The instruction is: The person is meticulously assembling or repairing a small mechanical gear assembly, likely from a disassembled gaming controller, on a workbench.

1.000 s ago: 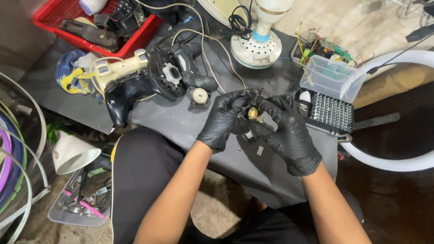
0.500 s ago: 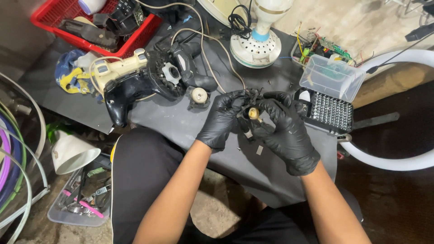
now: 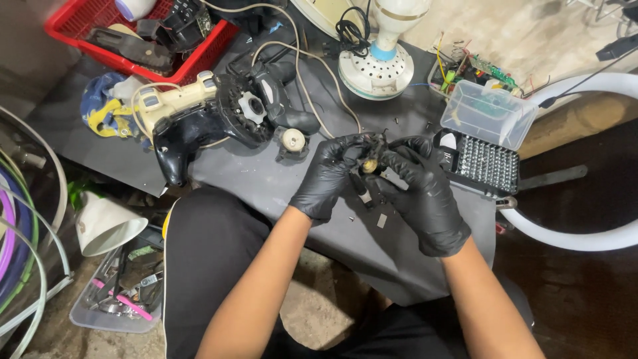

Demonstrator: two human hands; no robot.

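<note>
Black-gloved hands (image 3: 379, 179), small part (image 3: 369, 164) still gripped

Red basket (image 3: 80, 50), white fan base (image 3: 377, 70), bit case (image 3: 488, 166).

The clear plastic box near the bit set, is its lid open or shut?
Shut. The clear plastic box has its lid lying flat on top, edges meeting all round.
</note>
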